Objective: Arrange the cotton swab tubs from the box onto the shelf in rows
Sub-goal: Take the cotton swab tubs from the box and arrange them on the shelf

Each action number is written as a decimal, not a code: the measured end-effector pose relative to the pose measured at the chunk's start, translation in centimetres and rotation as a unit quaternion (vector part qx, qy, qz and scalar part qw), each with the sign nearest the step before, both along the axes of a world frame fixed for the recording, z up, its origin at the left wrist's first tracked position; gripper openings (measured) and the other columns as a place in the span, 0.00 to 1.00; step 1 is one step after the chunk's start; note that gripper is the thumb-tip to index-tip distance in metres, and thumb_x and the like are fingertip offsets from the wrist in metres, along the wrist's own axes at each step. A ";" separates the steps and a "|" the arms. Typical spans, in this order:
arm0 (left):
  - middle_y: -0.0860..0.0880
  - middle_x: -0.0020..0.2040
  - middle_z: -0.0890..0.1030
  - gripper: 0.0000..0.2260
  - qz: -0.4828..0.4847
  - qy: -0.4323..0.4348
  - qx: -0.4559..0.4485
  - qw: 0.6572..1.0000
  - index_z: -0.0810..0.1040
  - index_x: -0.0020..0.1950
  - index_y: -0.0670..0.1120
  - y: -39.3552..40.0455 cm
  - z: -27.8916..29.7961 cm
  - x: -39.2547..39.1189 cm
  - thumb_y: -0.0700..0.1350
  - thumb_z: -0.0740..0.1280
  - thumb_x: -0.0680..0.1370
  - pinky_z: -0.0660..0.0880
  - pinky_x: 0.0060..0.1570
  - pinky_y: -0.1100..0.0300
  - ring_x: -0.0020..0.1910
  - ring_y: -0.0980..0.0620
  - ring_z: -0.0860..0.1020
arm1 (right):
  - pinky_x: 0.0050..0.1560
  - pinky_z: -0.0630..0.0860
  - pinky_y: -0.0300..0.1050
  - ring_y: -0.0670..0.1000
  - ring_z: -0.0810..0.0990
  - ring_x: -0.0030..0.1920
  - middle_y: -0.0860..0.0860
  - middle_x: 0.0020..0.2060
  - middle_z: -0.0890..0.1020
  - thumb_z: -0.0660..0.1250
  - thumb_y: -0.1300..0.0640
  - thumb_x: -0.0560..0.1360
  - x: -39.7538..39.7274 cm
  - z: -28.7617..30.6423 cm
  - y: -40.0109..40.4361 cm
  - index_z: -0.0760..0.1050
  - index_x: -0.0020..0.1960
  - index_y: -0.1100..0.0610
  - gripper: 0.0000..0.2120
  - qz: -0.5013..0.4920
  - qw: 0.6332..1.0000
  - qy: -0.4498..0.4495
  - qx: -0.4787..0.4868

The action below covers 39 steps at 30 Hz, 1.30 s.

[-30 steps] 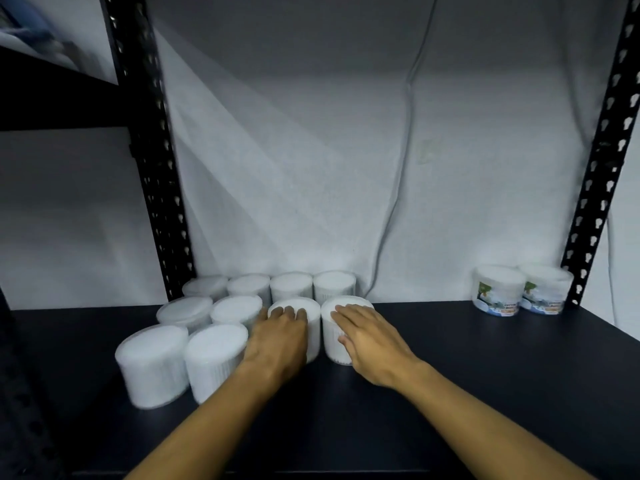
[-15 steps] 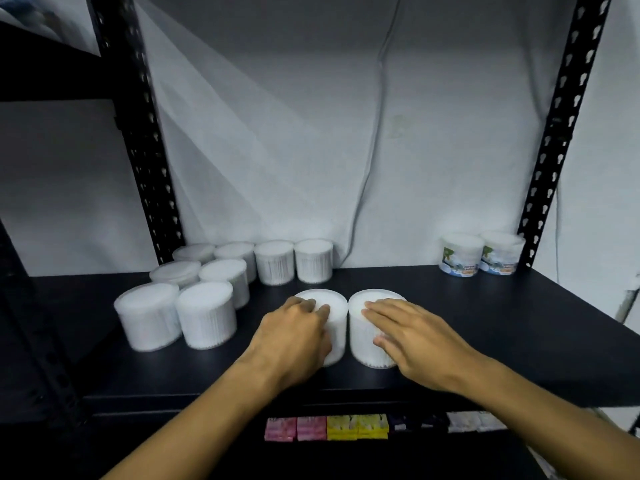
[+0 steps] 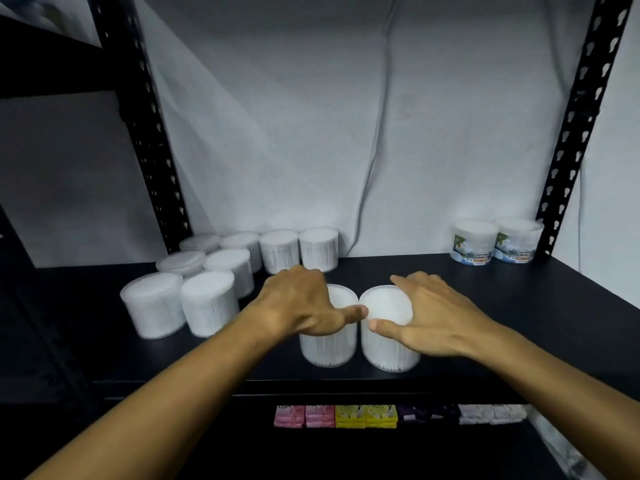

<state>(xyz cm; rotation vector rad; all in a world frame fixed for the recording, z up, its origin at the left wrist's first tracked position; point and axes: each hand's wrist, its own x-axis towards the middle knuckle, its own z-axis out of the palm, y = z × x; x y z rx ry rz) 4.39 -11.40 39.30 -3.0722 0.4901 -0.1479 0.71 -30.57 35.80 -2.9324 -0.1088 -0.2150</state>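
Observation:
Two white cotton swab tubs stand side by side near the front edge of the black shelf [image 3: 519, 327]. My left hand [image 3: 301, 303] grips the left tub [image 3: 329, 344] from above, fingers curled over its far side and thumb lying across the lid. My right hand [image 3: 429, 317] rests on the right tub [image 3: 388, 348] with straight, spread fingers and the thumb at the lid's front rim. Several more tubs [image 3: 207, 303] stand in rows at the back left.
Two labelled tubs [image 3: 474, 244] stand at the back right by the black upright [image 3: 581, 116]. Another upright [image 3: 149, 133] rises at the left. A cable [image 3: 374, 161] hangs down the white wall. Coloured packets [image 3: 346, 415] lie on the shelf below.
Both hands have drawn the two tubs away from the rows toward the shelf's front edge. The camera has pulled back, showing the lower shelf.

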 end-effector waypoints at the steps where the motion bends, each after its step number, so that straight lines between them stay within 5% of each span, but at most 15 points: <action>1: 0.48 0.39 0.78 0.34 -0.001 0.015 0.011 1.000 0.76 0.40 0.44 -0.4 0.3 0.3 0.76 0.57 0.68 0.73 0.39 0.55 0.40 0.48 0.76 | 0.60 0.71 0.52 0.53 0.66 0.66 0.51 0.66 0.68 0.60 0.28 0.66 0.3 0.1 0.0 0.61 0.71 0.49 0.40 0.006 1.000 0.011 0.006; 4: 0.49 0.40 0.75 0.29 0.005 0.056 0.031 0.998 0.71 0.37 0.46 -1.0 1.1 1.5 0.74 0.63 0.67 0.72 0.39 0.56 0.42 0.48 0.75 | 0.63 0.69 0.51 0.54 0.65 0.67 0.51 0.66 0.67 0.63 0.30 0.66 1.2 0.4 -0.5 0.58 0.74 0.48 0.42 0.030 0.998 0.040 0.031; 7: 0.48 0.58 0.78 0.34 -0.020 0.109 0.040 0.993 0.75 0.59 0.45 -0.9 1.8 2.6 0.71 0.66 0.67 0.74 0.48 0.55 0.54 0.47 0.77 | 0.66 0.64 0.48 0.52 0.63 0.69 0.48 0.67 0.66 0.67 0.36 0.67 2.2 1.0 -1.6 0.54 0.74 0.45 0.41 0.073 0.994 0.069 0.051; 10: 0.51 0.71 0.70 0.40 -0.074 0.156 0.047 0.984 0.61 0.75 0.52 -0.4 2.2 3.3 0.65 0.69 0.69 0.70 0.61 0.54 0.67 0.48 0.71 | 0.68 0.63 0.49 0.48 0.64 0.68 0.44 0.66 0.67 0.68 0.39 0.66 3.0 1.5 -2.7 0.53 0.73 0.38 0.40 0.118 0.985 0.110 0.062; 16: 0.51 0.75 0.64 0.42 -0.158 0.226 -0.002 0.961 0.52 0.78 0.55 0.3 2.2 4.2 0.51 0.74 0.71 0.62 0.64 0.60 0.72 0.51 0.65 | 0.73 0.56 0.53 0.45 0.55 0.73 0.39 0.72 0.60 0.66 0.44 0.62 3.2 1.4 -3.3 0.52 0.70 0.30 0.41 0.155 0.972 0.145 0.096; 20: 0.52 0.77 0.60 0.45 -0.143 0.221 -0.017 0.965 0.49 0.78 0.56 0.7 2.0 4.0 0.64 0.71 0.69 0.59 0.70 0.54 0.74 0.50 0.62 | 0.75 0.48 0.50 0.41 0.46 0.75 0.42 0.76 0.52 0.66 0.39 0.65 2.3 0.7 -3.1 0.49 0.73 0.35 0.41 0.141 0.977 0.119 0.112; 23: 0.49 0.73 0.67 0.48 -0.087 0.127 0.021 0.988 0.58 0.77 0.50 0.5 1.6 3.6 0.78 0.59 0.65 0.67 0.67 0.49 0.69 0.46 0.68 | 0.73 0.55 0.51 0.49 0.54 0.74 0.48 0.75 0.57 0.63 0.30 0.66 2.0 0.2 -2.8 0.53 0.75 0.42 0.42 0.077 0.993 0.037 0.088; 25: 0.46 0.64 0.77 0.48 -0.058 0.083 0.067 0.993 0.71 0.68 0.46 0.1 1.2 3.3 0.81 0.53 0.63 0.74 0.55 0.49 0.59 0.45 0.76 | 0.68 0.63 0.52 0.54 0.63 0.70 0.52 0.69 0.67 0.58 0.23 0.62 2.2 0.1 -2.6 0.63 0.71 0.45 0.43 0.035 0.998 0.009 0.047; 27: 0.47 0.50 0.80 0.42 -0.053 0.073 0.086 0.992 0.77 0.55 0.45 -0.2 0.8 3.1 0.80 0.54 0.64 0.74 0.43 0.53 0.46 0.48 0.77 | 0.54 0.73 0.51 0.55 0.74 0.57 0.53 0.54 0.76 0.55 0.20 0.59 2.5 0.0 -2.3 0.75 0.52 0.44 0.35 0.030 0.999 0.001 0.019; 30: 0.49 0.42 0.77 0.34 -0.053 0.081 0.062 0.993 0.77 0.47 0.45 -0.5 0.8 3.3 0.76 0.61 0.65 0.72 0.37 0.56 0.39 0.51 0.75 | 0.42 0.73 0.48 0.54 0.75 0.44 0.50 0.41 0.76 0.60 0.24 0.61 2.5 0.3 -1.9 0.73 0.38 0.47 0.25 0.046 0.998 -0.001 0.038; 32: 0.48 0.49 0.80 0.33 -0.066 0.104 0.060 0.991 0.79 0.53 0.46 -0.5 1.1 3.6 0.73 0.64 0.66 0.75 0.41 0.56 0.45 0.49 0.77 | 0.53 0.73 0.50 0.54 0.74 0.54 0.48 0.50 0.76 0.65 0.32 0.65 2.3 0.7 -1.9 0.76 0.49 0.45 0.21 0.054 0.997 0.028 0.056; 34: 0.50 0.58 0.78 0.31 -0.089 0.130 0.054 0.986 0.75 0.63 0.49 -0.3 1.5 3.5 0.68 0.67 0.68 0.75 0.49 0.55 0.53 0.49 0.76 | 0.66 0.66 0.49 0.51 0.67 0.66 0.47 0.64 0.70 0.67 0.37 0.67 2.0 0.9 -2.2 0.68 0.67 0.44 0.30 0.057 0.994 0.062 0.073; 39: 0.52 0.70 0.70 0.34 -0.134 0.181 -0.014 0.974 0.64 0.74 0.52 0.3 1.6 3.6 0.52 0.73 0.71 0.69 0.63 0.54 0.66 0.49 0.71 | 0.72 0.57 0.48 0.45 0.59 0.72 0.42 0.72 0.62 0.64 0.42 0.63 2.1 0.7 -2.5 0.61 0.72 0.41 0.37 0.091 0.985 0.091 0.118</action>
